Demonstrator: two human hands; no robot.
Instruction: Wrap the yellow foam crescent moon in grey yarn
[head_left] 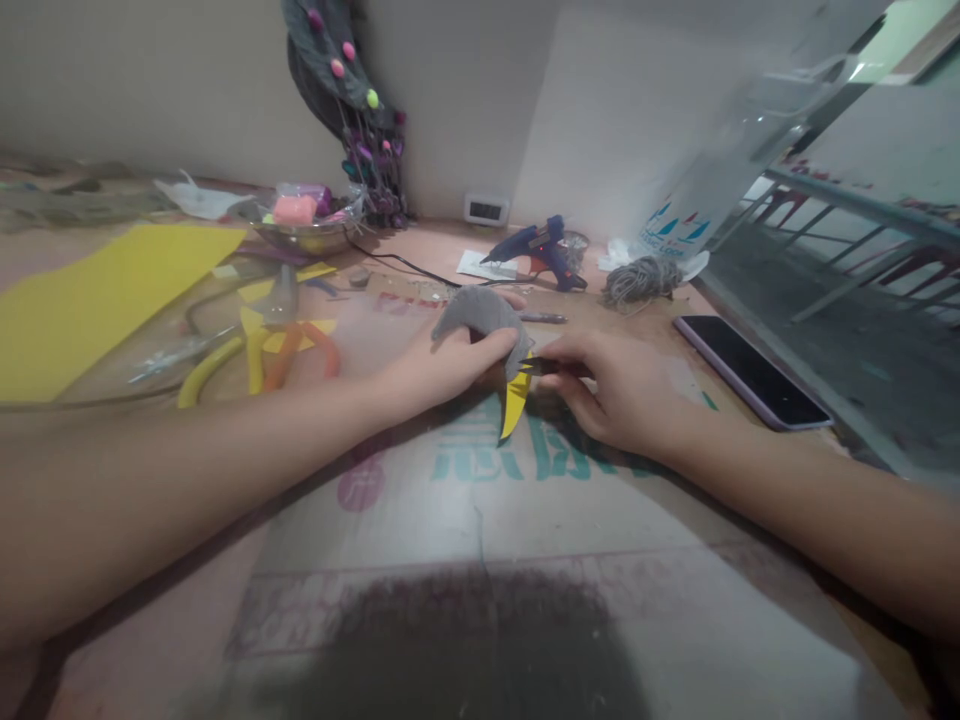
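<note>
My left hand (431, 370) is closed around a grey crescent-shaped piece (480, 312), its thumb resting on the front of the curve. From the crescent's lower end a pointed yellow strip (515, 408) sticks out and down. Closed on a small dark pointed tool (546, 367), my right hand (622, 390) brings the tip up against the join of grey and yellow. Whether the tool is scissors or tweezers is unclear. Both hands are above a printed cardboard sheet (420, 520).
Behind the hands lie a blue glue gun (529, 245), a pen (545, 318) and grey yarn (643, 280). A phone (754, 372) is at right. Yellow-handled pliers (214, 370), an orange-handled tool (283, 357), a yellow sheet (112, 300) and a metal bowl (304, 238) are left.
</note>
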